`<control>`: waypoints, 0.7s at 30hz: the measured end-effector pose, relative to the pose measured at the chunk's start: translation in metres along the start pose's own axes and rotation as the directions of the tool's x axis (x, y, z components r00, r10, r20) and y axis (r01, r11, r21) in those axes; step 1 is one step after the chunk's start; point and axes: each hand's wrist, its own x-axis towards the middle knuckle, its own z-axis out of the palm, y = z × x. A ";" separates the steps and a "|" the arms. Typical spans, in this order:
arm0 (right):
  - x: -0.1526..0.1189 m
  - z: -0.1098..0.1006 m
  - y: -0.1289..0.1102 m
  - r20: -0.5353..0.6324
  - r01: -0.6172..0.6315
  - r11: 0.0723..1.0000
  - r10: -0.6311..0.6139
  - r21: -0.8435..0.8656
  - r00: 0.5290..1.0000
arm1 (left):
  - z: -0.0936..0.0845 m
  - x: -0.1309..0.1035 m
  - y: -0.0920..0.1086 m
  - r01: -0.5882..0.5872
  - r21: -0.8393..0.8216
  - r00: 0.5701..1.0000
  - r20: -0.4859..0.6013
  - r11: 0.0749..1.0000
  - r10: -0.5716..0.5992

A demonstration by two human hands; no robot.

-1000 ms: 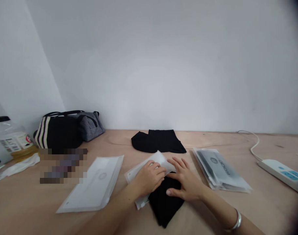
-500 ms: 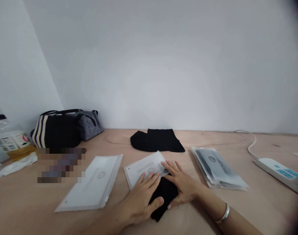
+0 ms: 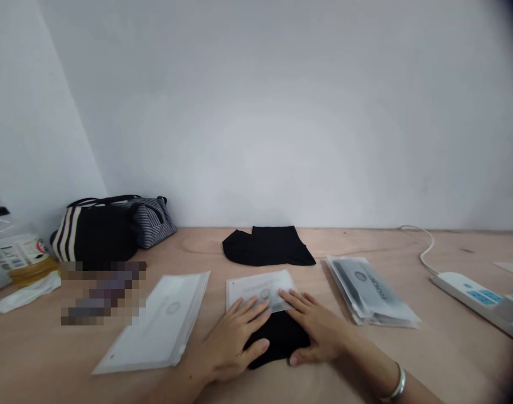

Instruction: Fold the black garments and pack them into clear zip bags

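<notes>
A folded black cloth (image 3: 277, 338) lies on the table in front of me, its far part under or inside a frosted zip bag (image 3: 250, 286) with printed lettering; I cannot tell which. My left hand (image 3: 235, 339) rests flat with spread fingers on the left side of the bag and cloth. On the right side, my right hand (image 3: 317, 331) presses down too, fingertips on the bag and thumb at the cloth's near edge. Neither hand grips anything. Beyond them, near the wall, another black garment (image 3: 269, 246) is laid out flat.
To the left are several frosted bags in a pile (image 3: 164, 314); to the right, a stack of filled bags (image 3: 372, 292). A power strip (image 3: 471, 292) with a white cord sits far right. Cloth bags (image 3: 100, 233), a bottle of yellow liquid (image 3: 23, 258) and tissue (image 3: 24, 294) are at left.
The zip bag has turned from a slant to nearly square with the table edge. The black cloth under my hands is spread wider, and my hands have moved slightly apart.
</notes>
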 end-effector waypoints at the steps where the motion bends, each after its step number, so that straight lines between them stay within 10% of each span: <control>1: -0.001 0.001 0.000 -0.004 -0.003 1.000 0.003 -0.004 1.000 | 0.000 -0.001 -0.001 0.001 0.008 1.000 0.002 1.000 -0.001; 21: 0.006 0.012 -0.001 -0.161 -0.075 0.991 0.057 -0.111 0.985 | 0.016 0.004 -0.023 -0.072 0.193 0.977 -0.181 0.978 0.108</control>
